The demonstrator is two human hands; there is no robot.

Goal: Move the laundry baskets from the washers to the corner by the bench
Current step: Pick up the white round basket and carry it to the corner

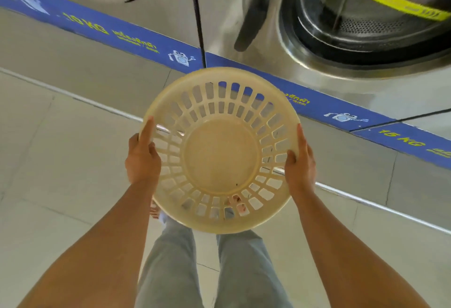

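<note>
Cream plastic laundry basket (220, 151), empty, held above the floor (61, 156) before the open washer (366, 26); left hand (142, 158) and right hand (301, 161) grips pinch opposite rims.

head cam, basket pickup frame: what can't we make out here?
- Bench corner: outside the head view.
- Other baskets: none in frame.
- Feet: mostly hidden behind the round cream slotted plastic basket held by left hand and right hand.
- Steel washers' controls: cut off at top edge.

Both hands (144, 158) (301, 163) grip the cream basket's (220, 158) rim.
</note>
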